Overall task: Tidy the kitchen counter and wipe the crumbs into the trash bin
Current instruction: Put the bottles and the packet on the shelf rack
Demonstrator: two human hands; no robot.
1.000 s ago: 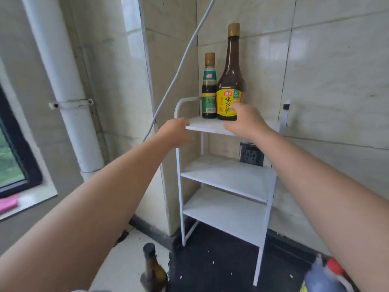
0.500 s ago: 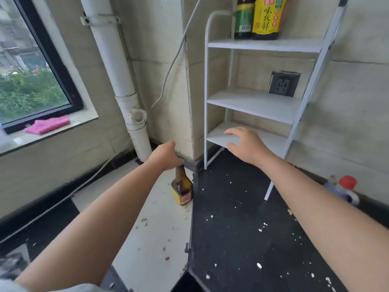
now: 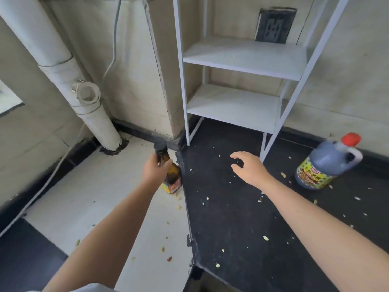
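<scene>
**Left hand takes the brown bottle**

Half a second ago the left hand hovered above the brown bottle; now its fingers curl round the neck just under the black cap, while the bottle stands upright on the pale counter section, at the seam with the black counter. The right hand, to the right of that grip, has come away from the white rack and hangs over the black surface, fingers loosely spread, holding nothing. Crumbs lie scattered below and right of the grip. Tidying looks under way; the bottle probably goes onto the rack beyond the grip, with wiping still ahead.
</scene>
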